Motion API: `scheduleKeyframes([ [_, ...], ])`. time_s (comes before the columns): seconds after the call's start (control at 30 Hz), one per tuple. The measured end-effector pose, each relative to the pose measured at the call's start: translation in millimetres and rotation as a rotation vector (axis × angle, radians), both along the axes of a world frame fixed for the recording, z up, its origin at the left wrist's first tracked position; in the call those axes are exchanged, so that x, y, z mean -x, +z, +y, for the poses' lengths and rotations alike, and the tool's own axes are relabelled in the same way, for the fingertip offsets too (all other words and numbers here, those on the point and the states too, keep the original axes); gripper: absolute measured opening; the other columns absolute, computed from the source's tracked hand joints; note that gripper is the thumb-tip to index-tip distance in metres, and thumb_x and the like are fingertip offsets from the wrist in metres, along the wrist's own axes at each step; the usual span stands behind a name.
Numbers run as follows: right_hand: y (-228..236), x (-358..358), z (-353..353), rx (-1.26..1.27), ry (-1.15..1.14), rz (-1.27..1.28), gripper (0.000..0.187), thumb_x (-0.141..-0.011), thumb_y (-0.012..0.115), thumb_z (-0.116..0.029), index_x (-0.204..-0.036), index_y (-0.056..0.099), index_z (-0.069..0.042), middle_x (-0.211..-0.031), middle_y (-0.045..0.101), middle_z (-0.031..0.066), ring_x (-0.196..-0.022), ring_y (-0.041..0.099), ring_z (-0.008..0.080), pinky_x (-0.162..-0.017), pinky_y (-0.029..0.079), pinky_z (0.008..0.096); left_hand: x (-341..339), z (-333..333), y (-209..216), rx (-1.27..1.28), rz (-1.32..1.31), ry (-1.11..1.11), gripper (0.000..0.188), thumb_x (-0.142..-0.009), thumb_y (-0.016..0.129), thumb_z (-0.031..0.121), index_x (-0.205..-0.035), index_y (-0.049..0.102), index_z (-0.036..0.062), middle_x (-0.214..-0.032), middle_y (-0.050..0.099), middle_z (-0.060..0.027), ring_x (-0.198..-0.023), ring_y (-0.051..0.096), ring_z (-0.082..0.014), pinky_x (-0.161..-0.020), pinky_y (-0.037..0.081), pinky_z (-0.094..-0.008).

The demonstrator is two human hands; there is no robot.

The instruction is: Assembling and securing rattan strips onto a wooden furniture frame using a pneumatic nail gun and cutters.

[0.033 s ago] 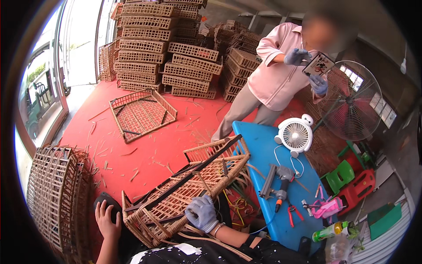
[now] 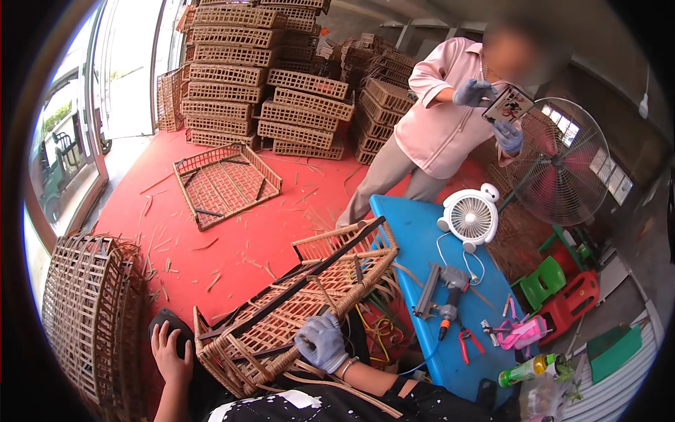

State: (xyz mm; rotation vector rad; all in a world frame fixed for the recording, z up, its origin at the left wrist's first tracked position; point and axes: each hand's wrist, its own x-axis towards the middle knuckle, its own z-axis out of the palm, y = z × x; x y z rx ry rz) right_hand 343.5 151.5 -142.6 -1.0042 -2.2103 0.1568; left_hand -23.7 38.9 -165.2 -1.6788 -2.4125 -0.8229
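A brown rattan basket (image 2: 281, 316) with dark strips across its woven floor lies tilted over my lap. My right hand (image 2: 322, 343), in a grey glove, rests at its near edge with the fingers curled over the wrapped rim. Loose cane strands run beside that wrist and under the basket's near side. Bare and spread, my left hand (image 2: 171, 349) lies on my dark-clothed knee, a little left of the basket and apart from it.
A blue table (image 2: 415, 260) on the right bears a nail gun (image 2: 446, 295), red pliers (image 2: 470, 344), a small white fan (image 2: 472, 216) and a bottle (image 2: 524, 370). Stacked baskets (image 2: 221, 74) stand behind and left. Across the table, a person (image 2: 443, 119) holds a phone-like device.
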Motion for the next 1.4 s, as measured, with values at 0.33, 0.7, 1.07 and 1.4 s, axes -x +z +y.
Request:
scheduleKeyframes([
  [0.33, -1.2, 0.7, -0.2, -0.046, -0.017, 0.007, 0.009, -0.081, 0.070, -0.025, -0.083, 0.067, -0.016, -0.090, 0.065, 0.0032, -0.097, 0.063, 0.0242, -0.092, 0.040, 0.0409, 1.6, -1.6, -1.4, -0.037, -0.022, -0.006, 0.033, -0.079, 0.072, 0.016, -0.109, 0.063, 0.0075, -0.142, 0.049, -0.0153, -0.141, 0.034, -0.0394, -0.116, 0.027, -0.0499],
  [0.7, -2.1, 1.7, 1.1, -0.029, -0.015, -0.007, 0.015, -0.082, 0.070, -0.027, -0.086, 0.067, -0.014, -0.095, 0.065, 0.0083, -0.101, 0.062, 0.0284, -0.097, 0.040, 0.0439, 3.4, -1.7, 1.0, -0.044, -0.007, -0.011, 0.033, -0.079, 0.071, 0.015, -0.110, 0.063, 0.0072, -0.141, 0.050, -0.0154, -0.140, 0.035, -0.0396, -0.115, 0.028, -0.0499],
  [1.07, 1.6, 1.5, 0.7, -0.042, -0.023, -0.014, 0.012, -0.080, 0.071, -0.026, -0.082, 0.068, -0.014, -0.089, 0.066, 0.0054, -0.099, 0.063, 0.0273, -0.096, 0.039, 0.0442, 0.1, -0.7, 4.8, -0.022, 0.024, -0.027, 0.034, -0.082, 0.072, 0.022, -0.112, 0.065, 0.0090, -0.140, 0.052, -0.0138, -0.139, 0.037, -0.0381, -0.115, 0.029, -0.0490],
  [1.4, -1.3, -0.4, 4.5, -0.023, -0.027, 0.017, 0.011, -0.079, 0.071, -0.025, -0.080, 0.066, -0.015, -0.090, 0.063, 0.0057, -0.098, 0.062, 0.0259, -0.096, 0.039, 0.0437, -1.7, 1.6, 9.8, 0.003, 0.072, -0.039, 0.032, -0.085, 0.070, 0.021, -0.115, 0.065, 0.0094, -0.142, 0.052, -0.0130, -0.140, 0.037, -0.0381, -0.115, 0.030, -0.0482],
])
